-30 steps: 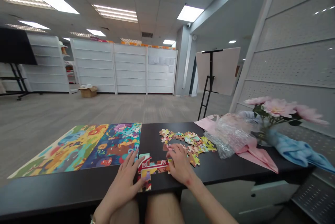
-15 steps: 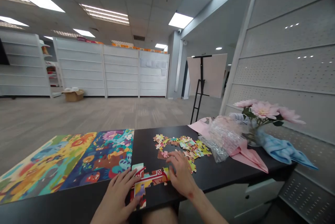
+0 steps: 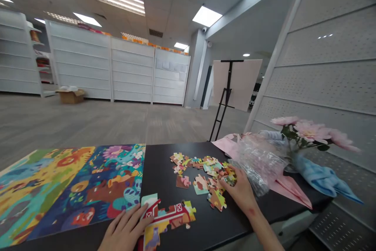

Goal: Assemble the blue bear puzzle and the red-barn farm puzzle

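My left hand point(image 3: 125, 228) lies flat against the left end of an assembled section of jigsaw puzzle point(image 3: 167, 219), which shows a red and white barn. Its fingers touch the section and hold nothing up. My right hand point(image 3: 238, 191) is at the right side of a heap of loose jigsaw pieces point(image 3: 199, 170), its fingertips on the pieces. A brown-and-pink piece point(image 3: 183, 182) lies slightly apart from the heap. A colourful printed picture sheet point(image 3: 73, 192) lies left of my left hand.
The black table point(image 3: 158, 176) holds crumpled plastic wrap point(image 3: 258, 161), pink paper point(image 3: 289, 190), a blue cloth point(image 3: 319, 176) and a glass vase of pink flowers point(image 3: 305, 135) at right. Beyond it stand an easel point(image 3: 226, 86), a cardboard box point(image 3: 70, 96) and white shelving.
My right hand has moved right and away from the assembled section, onto the loose pieces. My left hand stays at the section's left end. The view has turned slightly.
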The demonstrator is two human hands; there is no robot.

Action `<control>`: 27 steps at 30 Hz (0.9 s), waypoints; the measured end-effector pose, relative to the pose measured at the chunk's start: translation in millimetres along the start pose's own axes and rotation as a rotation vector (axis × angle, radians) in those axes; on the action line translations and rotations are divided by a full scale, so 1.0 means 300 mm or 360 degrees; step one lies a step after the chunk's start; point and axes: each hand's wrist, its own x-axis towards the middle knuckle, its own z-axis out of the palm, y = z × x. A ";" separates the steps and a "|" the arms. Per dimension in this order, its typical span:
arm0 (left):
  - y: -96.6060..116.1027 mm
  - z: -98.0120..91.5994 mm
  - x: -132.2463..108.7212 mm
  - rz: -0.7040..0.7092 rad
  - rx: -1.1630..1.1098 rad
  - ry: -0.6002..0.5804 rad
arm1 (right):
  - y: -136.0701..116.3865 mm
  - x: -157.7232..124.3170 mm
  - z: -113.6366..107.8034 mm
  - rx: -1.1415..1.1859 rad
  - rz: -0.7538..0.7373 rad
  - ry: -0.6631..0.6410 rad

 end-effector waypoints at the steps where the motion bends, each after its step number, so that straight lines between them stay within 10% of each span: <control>1: -0.004 0.009 -0.003 -0.0020 -0.0014 0.0000 | 0.000 -0.003 0.002 0.0026 0.0016 0.0011; 9: 0.039 -0.071 0.015 -0.0145 -0.0262 -0.0130 | 0.031 0.015 -0.008 0.0462 0.0181 -0.0001; 15: 0.098 -0.163 0.034 -0.0296 -0.0326 -0.0200 | -0.220 -0.206 -0.013 0.1114 0.0158 -0.0402; 21: 0.127 -0.184 0.037 -0.0381 -0.0370 -0.0239 | -0.451 -0.350 -0.022 0.0698 -0.0169 -0.0685; 27: 0.131 -0.186 0.030 -0.0376 -0.0375 -0.0225 | -0.455 -0.326 -0.060 0.0567 -0.0276 -0.0737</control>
